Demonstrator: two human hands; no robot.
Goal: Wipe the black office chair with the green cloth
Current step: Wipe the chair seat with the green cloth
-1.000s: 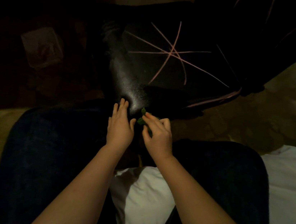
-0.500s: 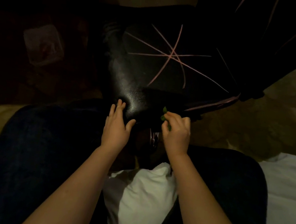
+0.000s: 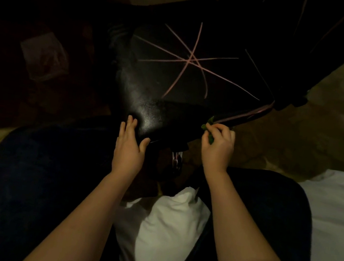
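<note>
The black office chair stands in front of my knees, its shiny seat crossed by thin pink lines. My left hand lies flat with straight fingers against the seat's near left corner. My right hand grips the bunched green cloth and holds it against the seat's front edge on the right. Only small bits of the cloth show past my fingers. The chair's back rises dark at the upper right.
I sit on a white bed with my dark-trousered legs apart and a white fold of bedding between them. A pale plastic bag lies on the dim floor to the left. Tan carpet shows on the right.
My right hand has slid the cloth rightward along the seat's front edge. My left hand has stayed on the near left corner of the seat.
</note>
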